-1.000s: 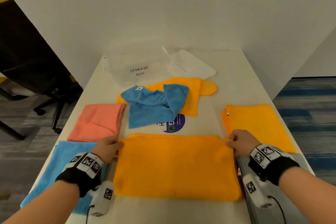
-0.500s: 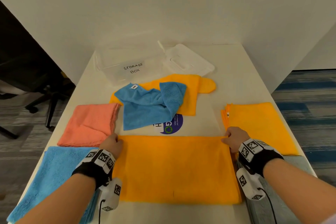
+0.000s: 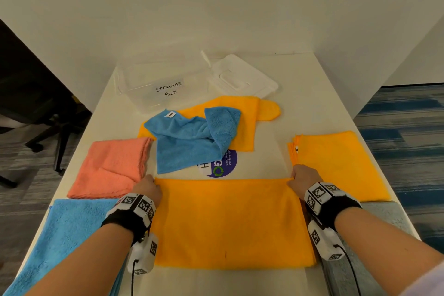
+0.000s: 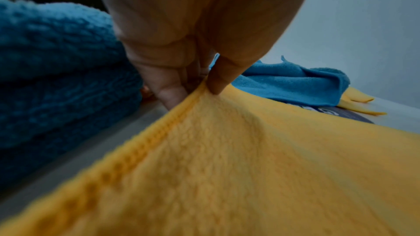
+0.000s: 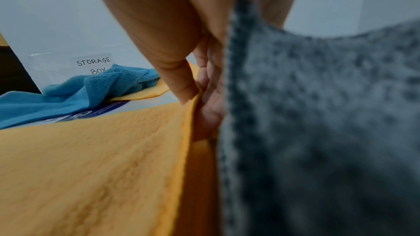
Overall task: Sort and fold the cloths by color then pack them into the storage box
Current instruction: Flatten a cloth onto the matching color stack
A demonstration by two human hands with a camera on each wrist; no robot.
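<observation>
You are facing a plain white wall [image 3: 216, 7] behind the white table [image 3: 307, 94], with a dark office chair [image 3: 43, 113] on grey carpet [image 3: 14, 166] to your left and blue-striped carpet [image 3: 408, 142] to your right, all under even indoor light.

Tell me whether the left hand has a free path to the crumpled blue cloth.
Probably yes: the left hand pinches the orange cloth, and only bare table separates it from the crumpled blue cloth.
</observation>
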